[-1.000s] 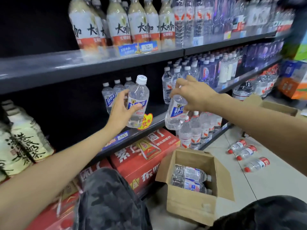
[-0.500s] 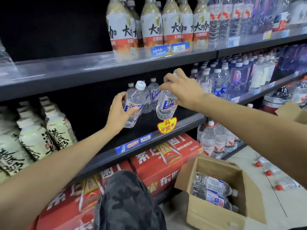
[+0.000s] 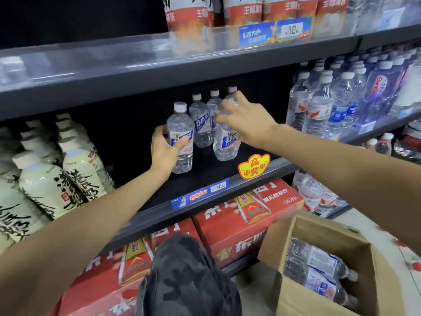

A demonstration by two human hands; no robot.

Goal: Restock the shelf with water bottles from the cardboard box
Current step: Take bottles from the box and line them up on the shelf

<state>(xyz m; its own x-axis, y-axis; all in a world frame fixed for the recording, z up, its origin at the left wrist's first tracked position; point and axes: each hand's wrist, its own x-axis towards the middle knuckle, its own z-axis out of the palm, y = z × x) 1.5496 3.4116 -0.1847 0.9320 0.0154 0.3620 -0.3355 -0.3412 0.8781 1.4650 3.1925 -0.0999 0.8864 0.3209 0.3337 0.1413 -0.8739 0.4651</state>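
Two hands reach into the middle shelf in the single head view. Left hand: fingers and thumb curled round the lower body of a clear water bottle with a white cap and blue label, which stands upright on the dark shelf floor. Right hand: fingers bent down over the shoulder and neck of a second water bottle, gripping it from above; this bottle leans slightly, and whether its base touches the shelf cannot be told. Just behind and between the two held bottles, a short row of like bottles stands upright, running toward the back of the shelf. Lower right: an open cardboard box on the floor, with more labelled bottles lying on their sides inside. Beneath the shelf lie red cartons with printed characters. To the left stand pale bottles with black brush lettering; to the right, larger clear bottles. A yellow-and-red tag and a blue price strip hang on the shelf's front edge.
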